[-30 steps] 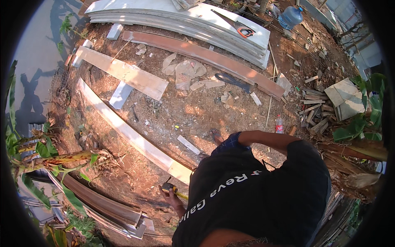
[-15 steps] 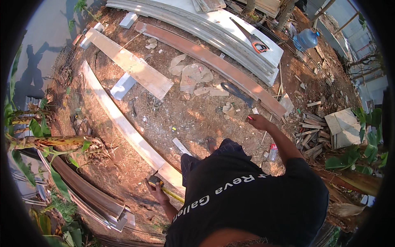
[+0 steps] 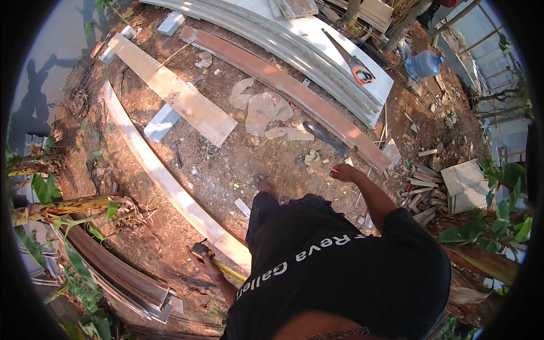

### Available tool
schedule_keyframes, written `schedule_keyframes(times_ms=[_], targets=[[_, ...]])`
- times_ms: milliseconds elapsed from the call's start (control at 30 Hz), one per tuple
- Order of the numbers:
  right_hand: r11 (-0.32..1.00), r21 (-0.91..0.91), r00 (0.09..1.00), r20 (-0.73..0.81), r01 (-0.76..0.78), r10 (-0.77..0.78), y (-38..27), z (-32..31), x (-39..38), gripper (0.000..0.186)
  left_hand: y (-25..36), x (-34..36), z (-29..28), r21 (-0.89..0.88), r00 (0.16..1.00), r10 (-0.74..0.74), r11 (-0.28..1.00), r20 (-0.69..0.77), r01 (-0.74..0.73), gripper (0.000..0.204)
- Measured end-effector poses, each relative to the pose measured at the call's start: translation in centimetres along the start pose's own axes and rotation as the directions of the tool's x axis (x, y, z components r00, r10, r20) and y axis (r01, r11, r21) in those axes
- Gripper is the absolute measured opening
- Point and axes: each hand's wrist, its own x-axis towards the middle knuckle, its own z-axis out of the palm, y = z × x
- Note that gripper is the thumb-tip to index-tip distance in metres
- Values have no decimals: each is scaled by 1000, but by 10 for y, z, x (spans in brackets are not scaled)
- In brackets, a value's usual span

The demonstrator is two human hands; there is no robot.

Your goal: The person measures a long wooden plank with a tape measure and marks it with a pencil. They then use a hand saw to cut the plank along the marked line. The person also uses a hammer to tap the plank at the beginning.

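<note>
At the lower left, my left hand (image 3: 209, 266) is closed around a black and yellow tape measure (image 3: 200, 247). Its yellow blade (image 3: 229, 271) is drawn out and runs back toward my shirt, where it goes out of sight. Beside that hand lies a long pale wooden plank (image 3: 164, 175), its near end hidden behind my body. My right hand (image 3: 345, 173), out to the right above the ground, grips a thin red pencil or marker (image 3: 335, 170), too small to tell which. A reddish-brown board (image 3: 283, 90) lies beyond the right hand.
A wide board (image 3: 181, 96) rests on a grey block (image 3: 162, 122). A handsaw (image 3: 357, 69) lies on a white sheet (image 3: 374, 90) at the far right, near long grey panels (image 3: 272, 45). Scrap wood (image 3: 422, 190), a blue water jug (image 3: 424, 64) and a hammer-like tool (image 3: 177, 153) also lie around.
One foot has stepped forward and left, and my body has shifted with it. Both hands keep their hold on the tape measure and the red stick, the left one moving slightly left.
</note>
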Motion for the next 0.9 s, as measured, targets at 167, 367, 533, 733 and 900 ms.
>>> schedule_keyframes(times_ms=[167, 367, 533, 733, 900], targets=[[932, 286, 970, -29, -223, 241, 46, -33, 27, 35, 16, 67, 24, 84, 1000, 20, 996, 21, -22, 76], [870, 443, 900, -256, -215, 353, 89, -114, 85, 29, 76, 106, 80, 198, 998, 37, 979, 42, -45, 77], [838, 499, 859, -307, -222, 411, 140, -200, 140, 24, 101, 113, 133, 265, 993, 60, 961, 98, -84, 81], [471, 865, 745, -196, -175, 637, 220, -271, 259, 11, 92, 107, 192, 611, 997, 36, 789, 67, -70, 92], [814, 505, 689, -482, -285, 541, 328, -302, 375, 33, 146, 70, 293, 656, 993, -110, 752, 29, 64, 100]])
